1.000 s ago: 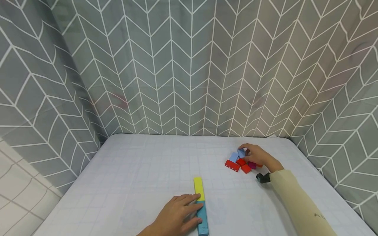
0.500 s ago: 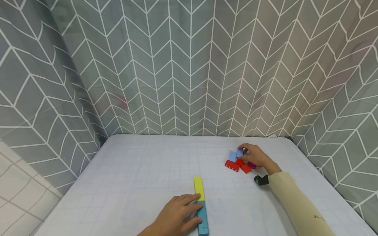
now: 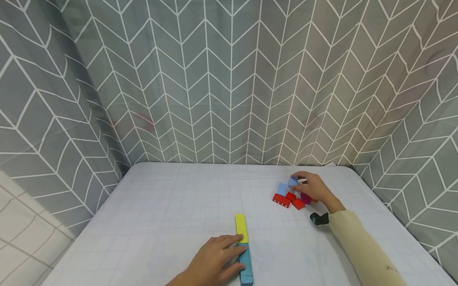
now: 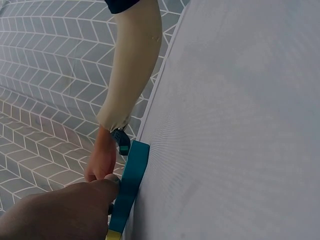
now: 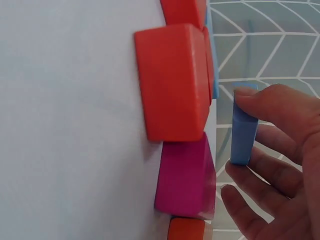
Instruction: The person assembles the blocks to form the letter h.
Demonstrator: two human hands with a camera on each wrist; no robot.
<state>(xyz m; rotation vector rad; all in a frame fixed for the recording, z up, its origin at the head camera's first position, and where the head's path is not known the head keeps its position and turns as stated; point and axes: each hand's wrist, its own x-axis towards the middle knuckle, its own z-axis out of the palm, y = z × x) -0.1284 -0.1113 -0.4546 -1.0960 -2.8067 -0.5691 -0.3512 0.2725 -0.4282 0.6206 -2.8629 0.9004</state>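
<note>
My left hand [image 3: 216,260] rests its outstretched fingertips on a teal bar-shaped block [image 3: 246,274] and a yellow one [image 3: 241,227], laid end to end on the table. The left wrist view shows a fingertip against the side of the teal block [image 4: 131,187]. Over at the back right, my right hand [image 3: 316,190] pinches a light-blue block [image 3: 293,182]. In the right wrist view the thumb presses the top of that block [image 5: 243,135], with fingers at its other end. Right below lie red [image 5: 170,85], magenta [image 5: 182,177] and orange [image 5: 185,230] blocks.
A second light-blue block [image 3: 282,189] lies left of the right hand. Close by are a red block with white dots [image 3: 281,200] and two smaller red blocks, one being the nearer red block [image 3: 298,204]. A patterned curtain [image 3: 229,99] stands behind the white table [image 3: 171,206].
The right hand and its light-blue block went slightly left, then back right, away from the other light-blue block, which has turned a little. The left hand stays put.
</note>
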